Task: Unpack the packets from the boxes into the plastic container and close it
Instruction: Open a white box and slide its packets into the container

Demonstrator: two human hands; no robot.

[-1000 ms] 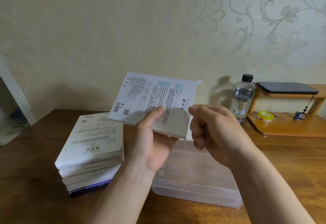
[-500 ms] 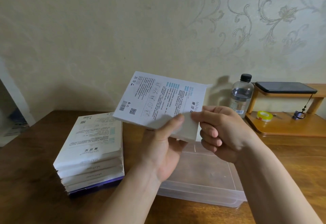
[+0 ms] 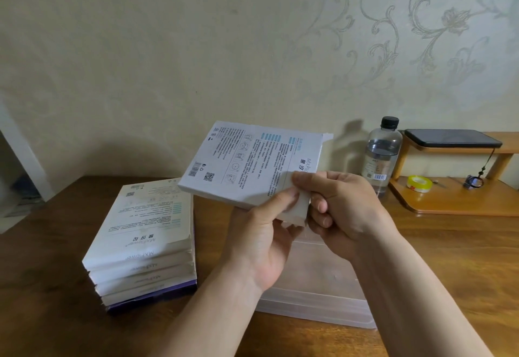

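A white box is held tilted in the air above the clear plastic container, which sits on the table. The left hand grips its near corner, thumb on top. The right hand pinches the box's near right end with curled fingers. A stack of boxes stands just left of the container. A bottle and a wooden shelf with tape stand behind.
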